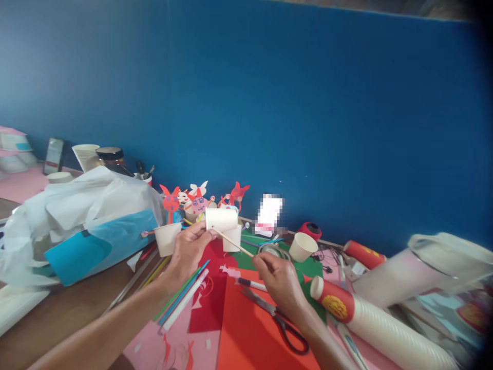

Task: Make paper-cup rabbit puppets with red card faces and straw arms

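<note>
Held sideways above the table is a white paper cup (223, 219), with the fingers of my left hand (191, 246) closed on its left end. My right hand (278, 275) grips a thin wooden stick (236, 244), whose far tip meets the cup's side near my left fingertips. Whether the tip has gone through the cup wall I cannot tell. Below my right hand, black-handled scissors (275, 313) lie on an orange paper sheet (246, 344). A dark-capped marker (251, 284) rests just beyond them.
Paper cups with red animal figures (170, 201) stand at the back. A phone (268, 216) leans on the blue wall. At right lie a long stack of cups (393, 326) and a white pitcher (400, 275). A plastic bag (103, 200) bulges at left, beside coloured strips (181, 298).
</note>
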`<state>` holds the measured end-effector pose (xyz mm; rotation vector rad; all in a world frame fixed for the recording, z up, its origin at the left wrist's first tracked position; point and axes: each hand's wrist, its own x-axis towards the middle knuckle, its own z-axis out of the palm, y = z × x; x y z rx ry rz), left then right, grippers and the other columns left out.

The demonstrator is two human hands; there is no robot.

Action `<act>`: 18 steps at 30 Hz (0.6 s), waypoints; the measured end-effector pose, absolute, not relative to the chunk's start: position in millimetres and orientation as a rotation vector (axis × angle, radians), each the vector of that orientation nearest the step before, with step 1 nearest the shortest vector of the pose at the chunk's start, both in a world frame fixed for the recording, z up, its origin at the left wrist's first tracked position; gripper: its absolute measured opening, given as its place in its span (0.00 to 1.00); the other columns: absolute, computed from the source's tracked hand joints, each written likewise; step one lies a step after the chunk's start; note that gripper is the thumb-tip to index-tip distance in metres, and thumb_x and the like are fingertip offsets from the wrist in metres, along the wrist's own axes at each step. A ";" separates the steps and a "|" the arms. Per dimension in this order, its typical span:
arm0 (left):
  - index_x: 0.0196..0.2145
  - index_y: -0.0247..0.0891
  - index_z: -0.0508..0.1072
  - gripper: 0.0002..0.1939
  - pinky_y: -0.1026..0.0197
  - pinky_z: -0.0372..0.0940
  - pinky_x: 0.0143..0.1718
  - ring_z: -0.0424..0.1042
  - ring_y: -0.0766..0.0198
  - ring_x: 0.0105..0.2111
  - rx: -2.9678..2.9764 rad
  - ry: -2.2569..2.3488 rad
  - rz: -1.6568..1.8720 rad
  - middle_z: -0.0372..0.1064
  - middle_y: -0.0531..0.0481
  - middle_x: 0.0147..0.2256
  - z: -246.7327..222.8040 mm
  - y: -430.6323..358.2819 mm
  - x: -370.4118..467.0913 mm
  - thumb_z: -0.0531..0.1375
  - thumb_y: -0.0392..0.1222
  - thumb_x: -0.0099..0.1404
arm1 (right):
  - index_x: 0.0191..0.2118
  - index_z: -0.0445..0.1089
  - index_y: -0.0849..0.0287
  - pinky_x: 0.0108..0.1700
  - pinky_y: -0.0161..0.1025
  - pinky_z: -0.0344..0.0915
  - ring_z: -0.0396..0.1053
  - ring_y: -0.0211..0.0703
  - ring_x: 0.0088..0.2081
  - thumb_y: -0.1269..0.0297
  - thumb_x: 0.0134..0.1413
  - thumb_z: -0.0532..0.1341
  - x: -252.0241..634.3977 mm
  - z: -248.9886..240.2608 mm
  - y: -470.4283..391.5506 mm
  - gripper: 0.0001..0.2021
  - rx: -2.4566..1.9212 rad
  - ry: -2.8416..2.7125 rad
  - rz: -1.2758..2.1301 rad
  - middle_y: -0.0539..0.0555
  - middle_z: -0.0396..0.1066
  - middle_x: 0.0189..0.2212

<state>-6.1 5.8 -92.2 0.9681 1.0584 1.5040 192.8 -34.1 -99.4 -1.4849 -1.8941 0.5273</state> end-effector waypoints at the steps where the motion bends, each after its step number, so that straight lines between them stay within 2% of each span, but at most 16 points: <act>1: 0.39 0.33 0.74 0.18 0.61 0.67 0.35 0.73 0.59 0.33 0.994 1.072 1.513 0.76 0.48 0.27 -91.6 4.9 -6.0 0.63 0.41 0.49 | 0.22 0.61 0.59 0.25 0.31 0.50 0.57 0.34 0.21 0.60 0.57 0.50 192.5 -100.0 -34.2 0.15 -1.496 -1.896 0.520 0.46 0.59 0.16; 8: 0.41 0.38 0.73 0.16 0.65 0.65 0.37 0.73 0.62 0.33 1.334 1.277 1.534 0.76 0.51 0.31 -95.0 0.9 -9.1 0.60 0.43 0.55 | 0.22 0.60 0.58 0.24 0.30 0.51 0.58 0.34 0.21 0.61 0.56 0.50 191.9 -102.4 -33.8 0.14 -1.496 -1.879 0.533 0.46 0.60 0.17; 18: 0.42 0.37 0.73 0.16 0.65 0.63 0.40 0.72 0.58 0.39 1.554 1.382 1.529 0.74 0.49 0.38 -105.0 -7.3 -6.2 0.57 0.43 0.57 | 0.20 0.60 0.58 0.23 0.32 0.48 0.57 0.35 0.19 0.61 0.56 0.50 189.5 -98.1 -35.7 0.15 -1.525 -1.871 0.498 0.47 0.60 0.15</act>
